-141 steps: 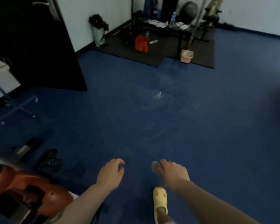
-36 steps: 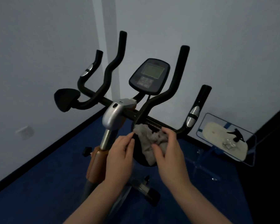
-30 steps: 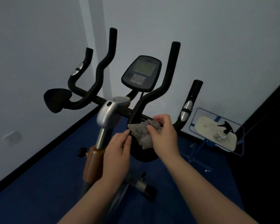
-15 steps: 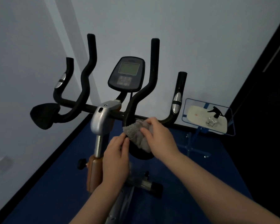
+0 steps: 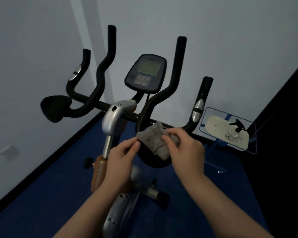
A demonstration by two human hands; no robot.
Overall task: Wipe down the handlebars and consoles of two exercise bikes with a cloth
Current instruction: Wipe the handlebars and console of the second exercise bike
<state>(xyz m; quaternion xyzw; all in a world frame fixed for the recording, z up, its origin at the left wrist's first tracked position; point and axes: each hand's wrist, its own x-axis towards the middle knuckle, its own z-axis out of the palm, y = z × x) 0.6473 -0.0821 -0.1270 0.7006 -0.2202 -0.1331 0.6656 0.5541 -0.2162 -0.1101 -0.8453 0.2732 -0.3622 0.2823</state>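
An exercise bike stands in front of me with black handlebars [image 5: 176,69] and a dark console [image 5: 145,73] showing a grey screen. A silver stem clamp [image 5: 113,117] joins them to the post. I hold a grey cloth [image 5: 153,138] with both hands just in front of the right elbow pad [image 5: 155,162]. My left hand [image 5: 120,160] pinches the cloth's left corner. My right hand [image 5: 186,152] grips its right side. The cloth hangs close to the crossbar; whether it touches the bar I cannot tell.
A small blue-framed stand [image 5: 229,129] with a black spray bottle [image 5: 237,125] is to the right of the bike. White walls close in behind and left. Blue carpet [image 5: 50,194] covers the floor. A dark door is at the right edge.
I turned from the open floor to this bike. Over the last second both hands kept hold of the cloth and spread it a little; the view shifted slightly.
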